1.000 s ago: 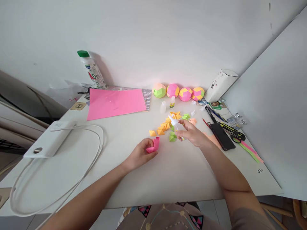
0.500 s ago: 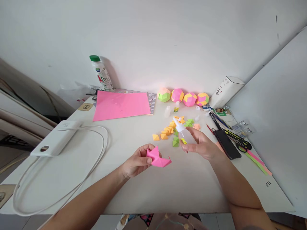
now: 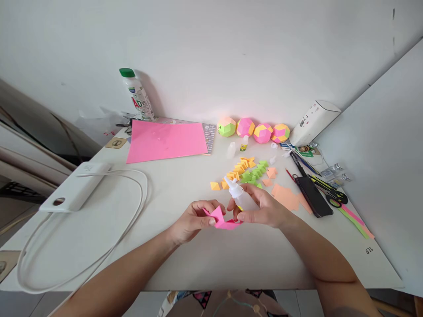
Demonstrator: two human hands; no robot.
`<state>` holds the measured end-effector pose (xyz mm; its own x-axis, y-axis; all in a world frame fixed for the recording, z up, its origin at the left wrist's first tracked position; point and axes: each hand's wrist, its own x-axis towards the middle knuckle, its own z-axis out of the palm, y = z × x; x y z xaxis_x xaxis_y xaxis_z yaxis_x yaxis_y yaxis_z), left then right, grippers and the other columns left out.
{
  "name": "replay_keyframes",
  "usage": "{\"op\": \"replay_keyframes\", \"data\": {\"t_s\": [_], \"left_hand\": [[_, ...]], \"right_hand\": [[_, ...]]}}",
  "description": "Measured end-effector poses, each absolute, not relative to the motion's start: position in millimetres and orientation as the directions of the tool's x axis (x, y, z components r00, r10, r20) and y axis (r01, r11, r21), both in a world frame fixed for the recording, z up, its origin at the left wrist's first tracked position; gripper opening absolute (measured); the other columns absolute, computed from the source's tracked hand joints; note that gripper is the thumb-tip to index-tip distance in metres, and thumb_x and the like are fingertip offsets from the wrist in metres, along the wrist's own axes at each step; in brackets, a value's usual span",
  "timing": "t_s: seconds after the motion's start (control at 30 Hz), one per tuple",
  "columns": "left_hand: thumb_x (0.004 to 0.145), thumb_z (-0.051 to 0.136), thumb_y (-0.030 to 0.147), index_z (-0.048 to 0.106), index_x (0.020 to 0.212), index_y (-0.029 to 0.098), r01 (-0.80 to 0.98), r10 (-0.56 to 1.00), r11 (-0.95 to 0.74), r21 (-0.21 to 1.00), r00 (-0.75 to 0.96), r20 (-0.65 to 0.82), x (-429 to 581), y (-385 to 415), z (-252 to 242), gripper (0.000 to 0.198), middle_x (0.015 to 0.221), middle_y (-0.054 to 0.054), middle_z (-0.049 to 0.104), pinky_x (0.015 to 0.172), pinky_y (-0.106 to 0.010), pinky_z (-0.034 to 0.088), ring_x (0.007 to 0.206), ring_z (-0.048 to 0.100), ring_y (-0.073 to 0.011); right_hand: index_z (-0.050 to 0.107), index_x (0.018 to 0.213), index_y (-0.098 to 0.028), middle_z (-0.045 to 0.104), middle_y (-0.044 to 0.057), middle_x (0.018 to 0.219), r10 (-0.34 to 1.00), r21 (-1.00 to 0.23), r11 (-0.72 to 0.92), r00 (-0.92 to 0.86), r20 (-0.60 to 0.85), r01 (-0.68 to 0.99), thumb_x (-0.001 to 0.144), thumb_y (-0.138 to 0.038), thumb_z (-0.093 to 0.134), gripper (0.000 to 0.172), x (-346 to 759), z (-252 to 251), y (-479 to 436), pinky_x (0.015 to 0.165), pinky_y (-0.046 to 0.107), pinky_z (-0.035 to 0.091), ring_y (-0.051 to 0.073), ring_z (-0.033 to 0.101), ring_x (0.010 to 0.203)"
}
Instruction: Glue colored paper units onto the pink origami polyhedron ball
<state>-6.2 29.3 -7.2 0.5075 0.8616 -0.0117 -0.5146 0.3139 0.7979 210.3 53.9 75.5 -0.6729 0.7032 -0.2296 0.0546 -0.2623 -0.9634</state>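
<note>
Head cam: L hand [image 3: 194, 222] pinches folded pink paper [image 3: 227, 225] over table [image 3: 251, 259], prob. to steady it; R hand [image 3: 268, 208] wraps bottle [image 3: 246, 202] at paper's R end, nozzle [image 3: 228, 181] tipped up, prob. vs. drips.

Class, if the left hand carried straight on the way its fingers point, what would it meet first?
Past the pink folded paper it holds, the left hand would probably meet the right hand, which holds a squeeze bottle; how they line up in depth is unclear.
</note>
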Motion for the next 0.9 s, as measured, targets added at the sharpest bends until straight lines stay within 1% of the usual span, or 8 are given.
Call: {"op": "replay_keyframes", "data": {"t_s": [0.17, 0.33, 0.43, 0.5, 0.57, 0.67, 0.77, 0.9], "left_hand": [[0.066, 0.079, 0.026, 0.067, 0.063, 0.016, -0.531, 0.854, 0.324, 0.783, 0.520, -0.002, -3.8, 26.9, -7.4, 0.016, 0.071, -0.003, 0.062, 0.068, -0.030, 0.041, 0.074, 0.056, -0.0167], [0.066, 0.079, 0.028, 0.068, 0.062, 0.017, -0.557, 0.844, 0.362, 0.748, 0.537, -0.008, -2.7, 25.0, -6.0, 0.016, 0.069, -0.002, 0.061, 0.074, -0.034, 0.042, 0.077, 0.057, -0.0180], [0.066, 0.079, 0.026, 0.067, 0.063, 0.018, -0.554, 0.840, 0.344, 0.758, 0.543, 0.016, -1.8, 24.6, -7.3, 0.015, 0.067, -0.002, 0.061, 0.076, -0.036, 0.043, 0.079, 0.058, -0.0197], [0.067, 0.079, 0.025, 0.069, 0.070, 0.019, -0.538, 0.834, 0.303, 0.786, 0.550, 0.055, -1.2, 24.1, -8.6, 0.012, 0.073, -0.003, 0.064, 0.077, -0.037, 0.044, 0.082, 0.059, -0.0206], [0.069, 0.077, 0.024, 0.070, 0.083, 0.021, -0.496, 0.838, 0.206, 0.844, 0.535, 0.110, -1.4, 23.4, -9.1, 0.015, 0.088, -0.006, 0.065, 0.079, -0.038, 0.044, 0.089, 0.059, -0.0219], [0.071, 0.075, 0.019, 0.069, 0.095, 0.024, -0.354, 0.855, -0.054, 0.934, 0.466, 0.226, -3.5, 22.0, -7.5, 0.025, 0.109, -0.008, 0.058, 0.089, -0.041, 0.042, 0.108, 0.052, -0.0259], [0.071, 0.074, 0.016, 0.066, 0.096, 0.025, -0.195, 0.855, -0.271, 0.943, 0.401, 0.329, -5.7, 20.9, -4.2, 0.028, 0.114, -0.009, 0.052, 0.099, -0.044, 0.036, 0.118, 0.045, -0.0282], [0.070, 0.075, 0.016, 0.062, 0.097, 0.025, -0.059, 0.858, -0.385, 0.921, 0.345, 0.381, -6.9, 21.1, -0.7, 0.032, 0.117, -0.010, 0.050, 0.100, -0.045, 0.035, 0.116, 0.045, -0.0273]], "right_hand": [[0.053, 0.104, -0.018, 0.063, 0.006, 0.097, 0.715, -0.980, -0.166, -0.670, -0.198, 0.112, 0.074, -0.020, 0.071, 0.035, 212.2, 77.7, 54.3, 0.071, 0.030, 0.048, 0.015, 0.060, 0.081], [0.050, 0.108, -0.019, 0.062, 0.006, 0.098, 0.713, -0.988, -0.156, -0.690, -0.122, 0.013, 0.074, -0.019, 0.070, 0.039, 215.5, 76.5, 57.7, 0.069, 0.033, 0.048, 0.016, 0.060, 0.080], [0.051, 0.106, -0.020, 0.062, 0.005, 0.095, 0.733, -0.989, -0.149, -0.672, -0.107, -0.005, 0.073, -0.017, 0.070, 0.038, 215.2, 74.9, 58.7, 0.067, 0.032, 0.048, 0.015, 0.059, 0.075], [0.052, 0.103, -0.019, 0.062, 0.005, 0.093, 0.728, -0.989, -0.149, -0.676, -0.109, 0.000, 0.073, -0.017, 0.071, 0.036, 214.5, 74.6, 58.7, 0.064, 0.031, 0.048, 0.014, 0.059, 0.073], [0.052, 0.102, -0.018, 0.062, 0.004, 0.091, 0.725, -0.989, -0.149, -0.680, -0.113, 0.006, 0.072, -0.017, 0.072, 0.036, 214.2, 74.7, 58.5, 0.063, 0.029, 0.047, 0.014, 0.058, 0.072], [0.053, 0.103, -0.019, 0.061, 0.004, 0.091, 0.738, -0.987, -0.159, -0.659, -0.144, 0.038, 0.072, -0.017, 0.071, 0.036, 214.5, 75.0, 58.4, 0.061, 0.027, 0.046, 0.013, 0.057, 0.072], [0.053, 0.104, -0.019, 0.060, 0.002, 0.090, 0.755, -0.981, -0.164, -0.627, -0.192, 0.102, 0.073, -0.018, 0.070, 0.036, 214.3, 75.5, 58.9, 0.061, 0.026, 0.046, 0.013, 0.056, 0.072], [0.054, 0.106, -0.019, 0.059, 0.002, 0.088, 0.758, -0.967, -0.190, -0.601, -0.255, 0.171, 0.073, -0.017, 0.070, 0.037, 212.7, 78.5, 60.1, 0.062, 0.026, 0.046, 0.013, 0.057, 0.074]]}}
